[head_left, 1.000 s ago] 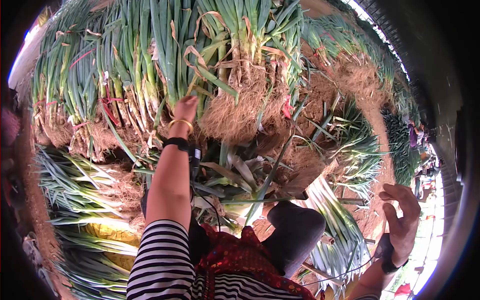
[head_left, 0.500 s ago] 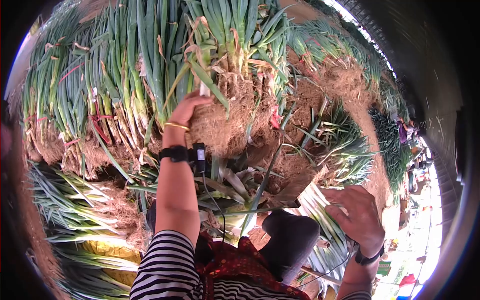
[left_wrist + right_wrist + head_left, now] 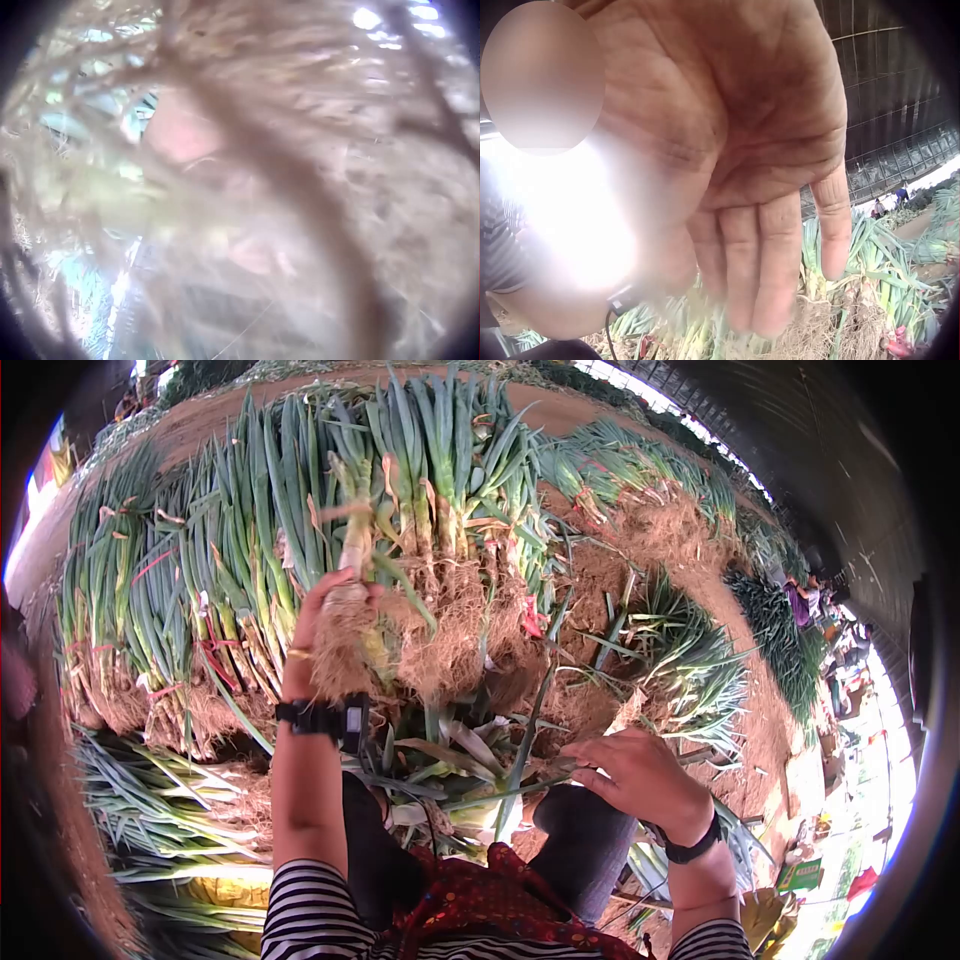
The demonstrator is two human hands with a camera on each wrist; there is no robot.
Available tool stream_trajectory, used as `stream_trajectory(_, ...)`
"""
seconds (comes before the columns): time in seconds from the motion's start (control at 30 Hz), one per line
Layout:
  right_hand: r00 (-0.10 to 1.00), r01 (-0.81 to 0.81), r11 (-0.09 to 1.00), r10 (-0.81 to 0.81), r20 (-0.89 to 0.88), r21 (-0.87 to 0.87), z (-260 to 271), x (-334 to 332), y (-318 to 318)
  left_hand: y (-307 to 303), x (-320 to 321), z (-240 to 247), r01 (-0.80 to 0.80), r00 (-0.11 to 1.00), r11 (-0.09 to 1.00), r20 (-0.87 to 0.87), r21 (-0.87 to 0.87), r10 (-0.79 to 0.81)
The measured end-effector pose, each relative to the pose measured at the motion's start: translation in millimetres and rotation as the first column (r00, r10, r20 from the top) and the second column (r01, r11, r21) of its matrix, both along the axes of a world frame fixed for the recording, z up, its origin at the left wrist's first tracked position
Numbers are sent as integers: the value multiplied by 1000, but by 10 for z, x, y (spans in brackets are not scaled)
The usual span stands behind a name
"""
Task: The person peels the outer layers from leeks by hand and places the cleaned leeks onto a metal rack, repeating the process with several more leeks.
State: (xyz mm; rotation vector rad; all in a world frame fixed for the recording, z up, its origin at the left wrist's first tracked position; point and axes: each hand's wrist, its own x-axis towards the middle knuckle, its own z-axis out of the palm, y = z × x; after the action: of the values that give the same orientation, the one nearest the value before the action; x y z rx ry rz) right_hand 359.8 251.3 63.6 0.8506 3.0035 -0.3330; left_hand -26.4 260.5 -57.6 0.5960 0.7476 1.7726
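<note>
In the head view the left hand (image 3: 325, 610) grips a scallion bunch (image 3: 354, 550) by its pale stems, roots hanging over the fingers. Blurred roots (image 3: 300, 195) fill the left wrist view, with parts of pinkish fingers behind them. The right hand (image 3: 637, 775) hangs above the knee, palm down, fingers extended and holding nothing. In the right wrist view that hand (image 3: 742, 150) shows its palm and relaxed fingers. Right of the gripped bunch, rooted scallions (image 3: 445, 590) stand upright in the row.
Upright scallions with red ties (image 3: 215, 650) line the left. Loose scallions lie at lower left (image 3: 150, 800) and right (image 3: 680, 660). Cut leaves (image 3: 460, 745) lie before the knees. A dirt path (image 3: 750, 640) curves along the right, with people (image 3: 800, 600) farther off.
The left hand has lifted a bunch at the row's front, its roots now showing over the hand. The right hand has moved leftward, toward the middle. The head view has shifted, showing more ground behind the row.
</note>
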Motion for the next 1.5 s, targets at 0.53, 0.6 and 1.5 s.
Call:
stream_trajectory(0.53,837,159,778,-433,-335,-608,-1354,-775,-266,-778,1490,-351,193,828,934,-460,-301,-319)
stream_trajectory(0.6,823,113,751,-438,-362,-651,-1426,-813,-321,-793,1387,-912,312,696,950,-687,31,-206)
stream_trajectory(1.5,507,205,962,52,-860,179,-1419,560,-693,-334,1441,857,-261,958,955,158,141,239)
